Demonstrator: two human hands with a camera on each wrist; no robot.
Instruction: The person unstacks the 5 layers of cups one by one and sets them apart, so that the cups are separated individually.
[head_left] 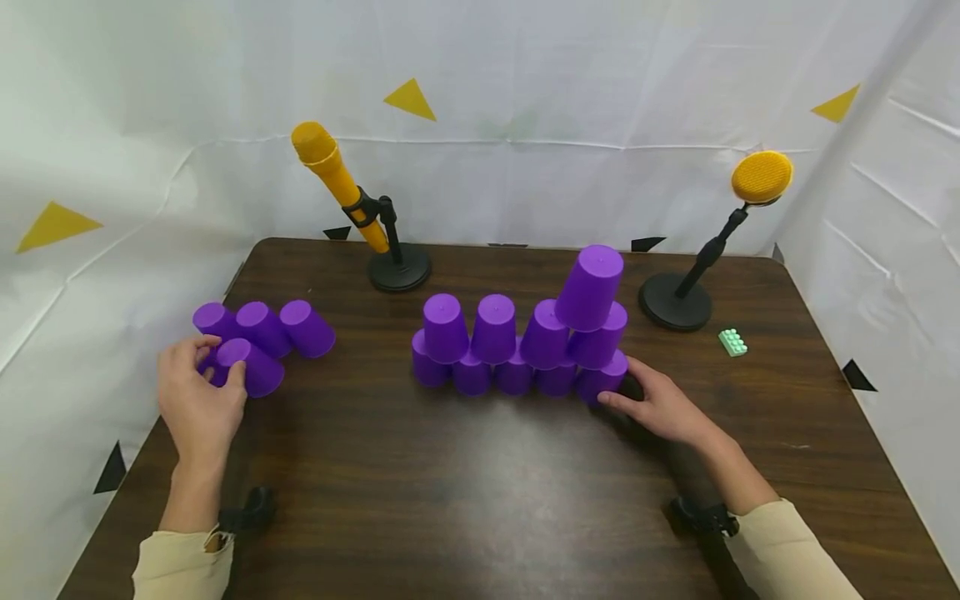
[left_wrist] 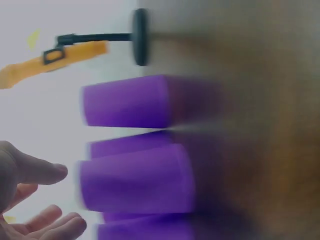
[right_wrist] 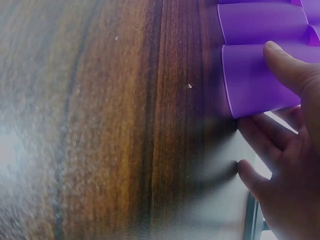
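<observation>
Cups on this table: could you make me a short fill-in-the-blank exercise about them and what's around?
1. The right hand touches a cup in the ____ row of the stack.
2. The top level of the stack has just ____ cup.
3. The left hand is near a separate group of cups, all coloured ____.
4. The small toy block is light ____.

Missing words: bottom; one; purple; green.

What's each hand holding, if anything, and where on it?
Right hand: the bottom row's right-end purple cup, by its side wall, thumb on the near face. Left hand: nothing.
</observation>
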